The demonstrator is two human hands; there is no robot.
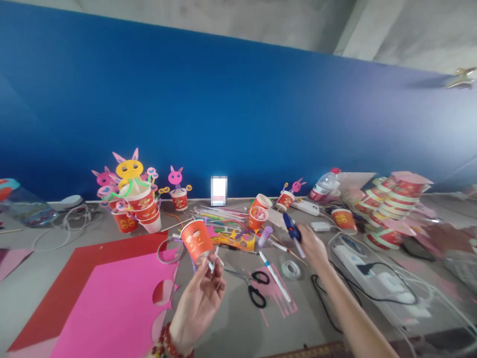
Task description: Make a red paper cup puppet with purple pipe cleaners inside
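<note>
My left hand (204, 293) is closed at the base of a tilted orange paper cup (196, 238). Small white strips (212, 267) show at its fingertips; whether they are stuck to the cup I cannot tell. In my right hand (312, 244) is a blue glue gun (290, 224), with a whitish glue stick (298, 247) jutting out toward me. Between the two hands lie black-handled scissors (257, 288), a white and blue marker (275, 276) and a roll of clear tape (291, 270).
Pink card (112, 303) overlaps red card (70, 278) at left. Decorated cups with paper rabbit faces (129, 170) stand behind. A power strip (376, 278) with cables lies right, near stacked cups (400, 199) and a bottle (325, 186). Someone else's blurred hand (447, 238) is far right.
</note>
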